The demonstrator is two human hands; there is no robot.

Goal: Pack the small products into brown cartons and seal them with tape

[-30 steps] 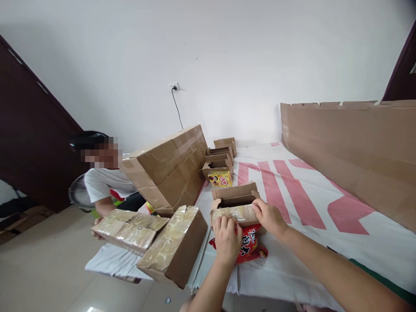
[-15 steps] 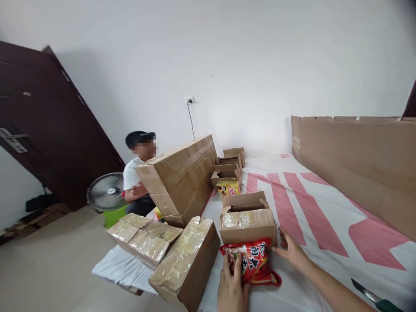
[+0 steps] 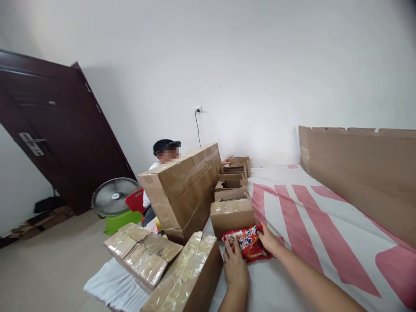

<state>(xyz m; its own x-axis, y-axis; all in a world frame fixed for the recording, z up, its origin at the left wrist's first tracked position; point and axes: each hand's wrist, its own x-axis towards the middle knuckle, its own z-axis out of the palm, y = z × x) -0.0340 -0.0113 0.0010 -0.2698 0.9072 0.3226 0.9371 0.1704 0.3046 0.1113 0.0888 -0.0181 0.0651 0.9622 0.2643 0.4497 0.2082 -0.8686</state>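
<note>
A shiny red food packet (image 3: 249, 249) with large printed characters lies on the cloth-covered surface, against the near side of a small cardboard box (image 3: 232, 215). My left hand (image 3: 236, 268) has its fingers over the packet's left end. At the right end, my right hand (image 3: 269, 239) grips the edge, its thumb and fingertips on the wrapper. The packet is thus held from both sides. Beyond the small box, several open cardboard boxes (image 3: 231, 183) stand in a row toward the wall.
Taped cartons (image 3: 186, 186) form a stack on the left, with a long carton (image 3: 186, 277) and a flatter one (image 3: 143, 251) nearer. Behind the stack sits a person in a cap (image 3: 166, 145), one hand reaching past it. A fan (image 3: 115, 197) stands near the door (image 3: 61, 134).
The small box and packet have moved away from me, up against the row. My right hand has gone from the box's corner to the packet. The other person now reaches toward the far boxes.
</note>
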